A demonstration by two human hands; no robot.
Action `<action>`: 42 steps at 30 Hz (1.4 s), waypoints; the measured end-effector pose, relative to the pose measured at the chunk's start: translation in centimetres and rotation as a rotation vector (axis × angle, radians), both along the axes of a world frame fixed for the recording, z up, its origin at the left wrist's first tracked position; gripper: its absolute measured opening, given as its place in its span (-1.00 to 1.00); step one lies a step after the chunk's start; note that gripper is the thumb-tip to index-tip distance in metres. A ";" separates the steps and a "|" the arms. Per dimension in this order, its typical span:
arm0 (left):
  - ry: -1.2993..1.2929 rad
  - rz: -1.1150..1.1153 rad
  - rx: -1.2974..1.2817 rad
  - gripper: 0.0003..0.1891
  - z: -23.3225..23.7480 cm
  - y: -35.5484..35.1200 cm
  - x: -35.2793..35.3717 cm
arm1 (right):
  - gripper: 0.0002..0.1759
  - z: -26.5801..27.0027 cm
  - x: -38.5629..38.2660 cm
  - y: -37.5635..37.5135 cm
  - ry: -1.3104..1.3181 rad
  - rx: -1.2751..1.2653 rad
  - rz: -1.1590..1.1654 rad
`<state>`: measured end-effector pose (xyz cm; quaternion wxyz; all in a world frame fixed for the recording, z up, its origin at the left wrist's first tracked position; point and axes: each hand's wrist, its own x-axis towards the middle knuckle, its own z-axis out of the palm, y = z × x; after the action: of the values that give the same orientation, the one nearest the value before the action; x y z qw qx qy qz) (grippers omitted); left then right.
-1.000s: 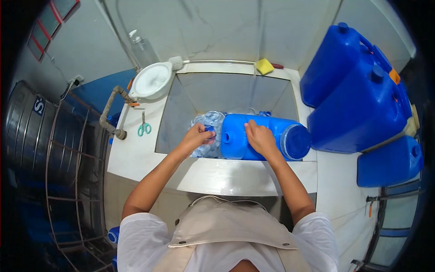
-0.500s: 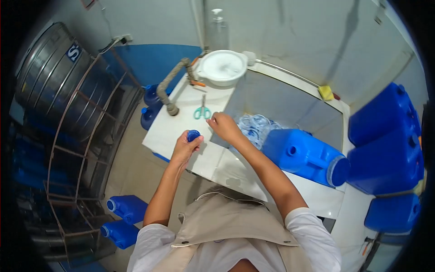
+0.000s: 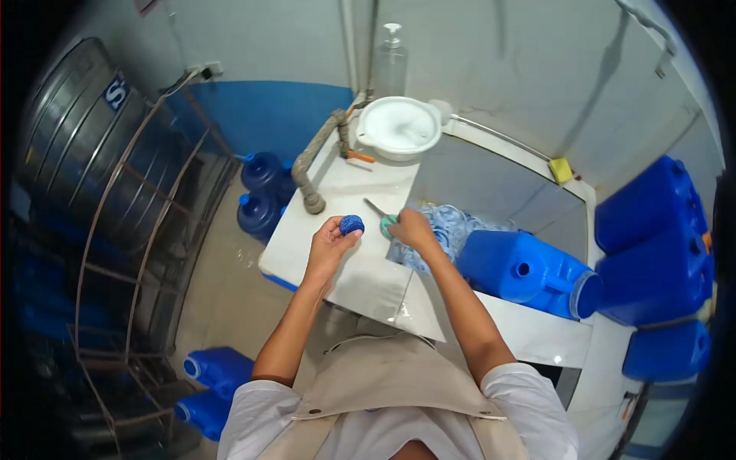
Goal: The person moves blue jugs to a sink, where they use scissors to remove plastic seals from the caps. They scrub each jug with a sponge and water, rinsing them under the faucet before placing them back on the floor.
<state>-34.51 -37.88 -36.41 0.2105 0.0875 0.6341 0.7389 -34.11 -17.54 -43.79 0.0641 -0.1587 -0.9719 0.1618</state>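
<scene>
My left hand (image 3: 331,245) pinches a round blue cap (image 3: 351,225) above the white counter (image 3: 345,264). To its right, my right hand (image 3: 412,228) has its fingers closed on the green handles of the scissors (image 3: 389,224), whose blades point up and left over the counter. Just beyond my right hand, clear plastic rings or seals with blue marks (image 3: 447,222) lie piled in the sink basin. A large blue jug (image 3: 502,264) lies on its side right of them.
A white basin (image 3: 400,126) and a pump bottle (image 3: 392,65) stand at the back. A wrapped pipe (image 3: 310,165) rises from the counter's left. Blue jugs (image 3: 648,280) stand right; a metal rack (image 3: 134,268) and steel tank (image 3: 84,130) stand left. A yellow sponge (image 3: 561,170) sits on the ledge.
My right hand has reached the scissors and taken hold of their handles, and the scissors have turned. My left hand still holds the cap, now tilted differently. The view has shifted slightly.
</scene>
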 end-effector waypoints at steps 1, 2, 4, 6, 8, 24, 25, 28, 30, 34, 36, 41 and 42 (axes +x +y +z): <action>0.061 -0.016 -0.022 -0.76 -0.1 1.0 -0.3 | -0.81 1.2 1.6 1.6 -0.094 -0.384 0.050; 0.059 -0.047 -0.017 -0.76 -0.3 1.9 -0.5 | -0.80 2.2 3.3 2.6 -0.178 -0.773 0.100; 0.089 -0.099 -0.042 -0.76 -0.4 3.9 -0.6 | -0.78 6.4 7.7 2.6 -0.116 -1.090 0.026; 0.122 -0.175 -0.049 -0.76 -0.9 6.0 -0.5 | -0.76 7.9 11.4 2.4 -0.031 -1.404 -0.042; 0.158 -0.243 -0.058 -0.76 -0.9 8.0 -0.1 | -0.67 7.9 14.2 2.2 -0.151 -1.493 0.095; 0.353 -0.293 -0.233 -0.81 0.0 14.5 4.5 | -0.44 9.3 21.8 4.1 0.003 -2.011 -0.074; 0.306 -0.308 -0.198 -0.82 0.1 14.5 4.8 | -0.43 8.9 22.0 4.3 0.009 -2.053 -0.106; 0.317 -0.381 -0.335 -0.79 1.1 14.9 5.8 | -0.42 9.1 22.4 4.8 0.005 -2.093 -0.143; 0.290 -0.390 -0.282 -0.79 1.2 15.1 6.3 | -0.42 9.4 22.7 4.7 -0.006 -2.095 -0.150; 0.240 -0.425 -0.178 -0.79 0.9 15.7 6.7 | -0.43 9.5 23.6 4.8 0.047 -2.176 -0.232; 0.291 -0.433 -0.183 -0.79 0.7 15.9 7.1 | -0.43 9.3 23.9 4.9 0.054 -2.192 -0.160; 0.497 -0.395 -0.256 -0.80 0.7 16.1 8.2 | -0.42 9.9 24.5 4.5 0.160 -2.163 -0.174; 0.598 -0.390 -0.224 -0.77 0.8 16.0 8.4 | -0.42 10.2 24.7 4.6 0.164 -2.160 -0.172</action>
<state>-26.12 -21.85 -35.65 0.1609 0.3949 0.7158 0.5530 -9.45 -12.99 -33.55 -0.0333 -0.1876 -0.2947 0.9364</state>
